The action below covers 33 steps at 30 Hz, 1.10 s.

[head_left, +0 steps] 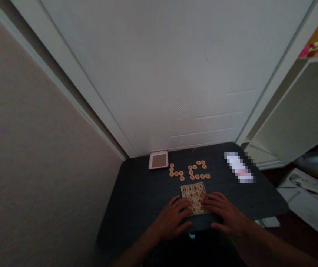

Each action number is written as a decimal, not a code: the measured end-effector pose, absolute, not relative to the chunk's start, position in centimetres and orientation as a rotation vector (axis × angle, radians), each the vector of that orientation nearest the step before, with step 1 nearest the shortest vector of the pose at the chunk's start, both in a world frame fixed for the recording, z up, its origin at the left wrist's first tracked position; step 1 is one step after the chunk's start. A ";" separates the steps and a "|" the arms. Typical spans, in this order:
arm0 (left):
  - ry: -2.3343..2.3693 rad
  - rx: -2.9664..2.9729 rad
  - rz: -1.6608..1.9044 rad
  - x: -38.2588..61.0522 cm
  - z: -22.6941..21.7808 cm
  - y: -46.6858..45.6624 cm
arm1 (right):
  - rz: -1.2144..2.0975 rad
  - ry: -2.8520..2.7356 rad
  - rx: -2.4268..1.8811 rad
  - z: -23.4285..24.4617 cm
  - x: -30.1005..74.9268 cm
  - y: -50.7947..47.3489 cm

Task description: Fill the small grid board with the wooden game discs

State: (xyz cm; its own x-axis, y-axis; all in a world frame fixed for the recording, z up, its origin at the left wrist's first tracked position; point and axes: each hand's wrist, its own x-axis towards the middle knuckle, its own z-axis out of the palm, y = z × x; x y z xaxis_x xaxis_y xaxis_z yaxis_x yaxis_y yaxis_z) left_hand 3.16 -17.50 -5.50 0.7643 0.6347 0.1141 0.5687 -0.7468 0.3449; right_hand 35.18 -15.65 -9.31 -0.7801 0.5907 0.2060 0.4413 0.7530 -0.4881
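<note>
The left hand (175, 214) and right hand (228, 213) are held palm down, forearms angled inward, their fingers extended and unclenched over the two sides of a tray (192, 184) at the tabletop's (139, 200) near edge. A white panel (153, 74) is seen behind. Sixteen loose pieces (176, 173) are laid out, six left, ten right; one lid (159, 161) is set beyond. The tray's count is partly hidden.
</note>
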 end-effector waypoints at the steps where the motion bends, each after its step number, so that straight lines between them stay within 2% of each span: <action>1: 0.931 2.670 0.319 3.1 -5.3 -17.4 | 0.589 -2.605 -0.804 -9.2 35.3 -15.5; 21: 1.050 2.672 0.290 3.8 -5.6 -14.3 | 0.444 -2.635 -0.892 -8.9 32.5 -12.3; 26: 1.070 2.621 0.380 3.3 -6.1 -14.2 | 0.384 -2.575 -0.872 -9.5 32.8 -12.3; 33: 1.360 2.353 0.590 2.1 -7.8 -15.2 | 0.367 -2.446 -1.013 -10.9 34.6 -12.9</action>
State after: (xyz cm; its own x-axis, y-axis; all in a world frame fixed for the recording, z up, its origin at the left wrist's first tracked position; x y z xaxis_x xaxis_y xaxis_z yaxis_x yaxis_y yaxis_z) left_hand 2.08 -15.20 -7.80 0.4502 0.8757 0.1747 0.7258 -0.4728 0.4996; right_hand 34.61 -12.94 -10.88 -0.6203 0.7185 0.3148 0.5945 0.6924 -0.4088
